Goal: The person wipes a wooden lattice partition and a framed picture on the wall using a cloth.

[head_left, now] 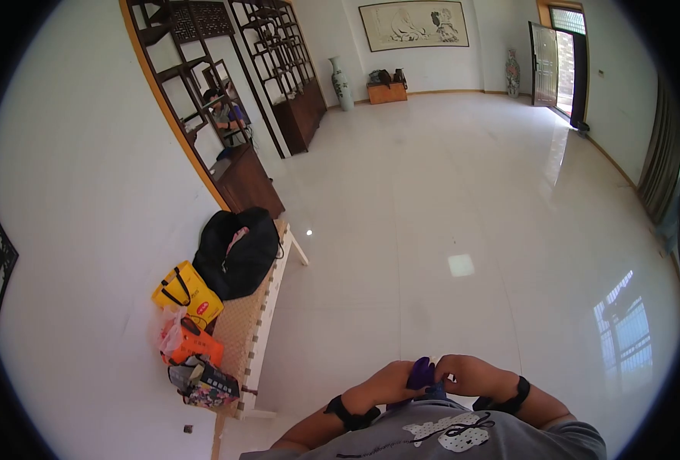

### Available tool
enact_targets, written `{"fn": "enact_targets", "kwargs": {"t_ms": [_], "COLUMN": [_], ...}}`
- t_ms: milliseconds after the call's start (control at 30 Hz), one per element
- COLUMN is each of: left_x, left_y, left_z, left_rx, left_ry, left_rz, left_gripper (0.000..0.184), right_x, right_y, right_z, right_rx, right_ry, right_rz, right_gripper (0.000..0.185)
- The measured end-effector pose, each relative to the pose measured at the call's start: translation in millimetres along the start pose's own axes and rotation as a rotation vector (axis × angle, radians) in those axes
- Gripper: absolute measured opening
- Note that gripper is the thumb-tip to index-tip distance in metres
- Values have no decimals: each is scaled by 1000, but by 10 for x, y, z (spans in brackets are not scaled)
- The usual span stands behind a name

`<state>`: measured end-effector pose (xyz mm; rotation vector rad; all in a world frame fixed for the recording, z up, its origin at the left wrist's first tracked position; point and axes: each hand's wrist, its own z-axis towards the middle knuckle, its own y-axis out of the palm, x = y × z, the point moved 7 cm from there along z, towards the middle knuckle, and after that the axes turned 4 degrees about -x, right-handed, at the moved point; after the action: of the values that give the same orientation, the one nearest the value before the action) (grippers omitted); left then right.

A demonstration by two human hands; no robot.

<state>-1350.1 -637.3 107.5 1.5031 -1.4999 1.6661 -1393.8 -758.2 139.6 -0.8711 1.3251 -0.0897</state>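
Close in front of the grey shirt at the bottom of the head view, both hands meet around a small purple item. My left hand is on its left side, fingers closed against it. My right hand touches it from the right with curled fingers. Something blue, partly hidden, hangs just below the hands. Black bands wrap both forearms. What exactly the purple item is cannot be made out.
A woven bench along the left wall holds a black bag, a yellow bag, an orange bag and a patterned bag. Behind are dark shelves, vases, a wooden box and an open door. A person shows through the shelving.
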Motion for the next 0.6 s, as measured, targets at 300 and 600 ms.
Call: {"fn": "enact_targets", "kwargs": {"t_ms": [300,600], "left_x": [-220,-818], "left_y": [-1388,-2602], "left_z": [1411,2147], "left_rx": [35,335], "left_ry": [-64,50], "left_rz": [185,130], "left_gripper": [41,45], "right_x": [832,1626], "right_y": [-1413,-1966], "right_z": [1212,2215], "right_rx": [17,-70], "right_ry": [-84,-22], "right_rz": [52,131], "right_gripper": [18,21]}}
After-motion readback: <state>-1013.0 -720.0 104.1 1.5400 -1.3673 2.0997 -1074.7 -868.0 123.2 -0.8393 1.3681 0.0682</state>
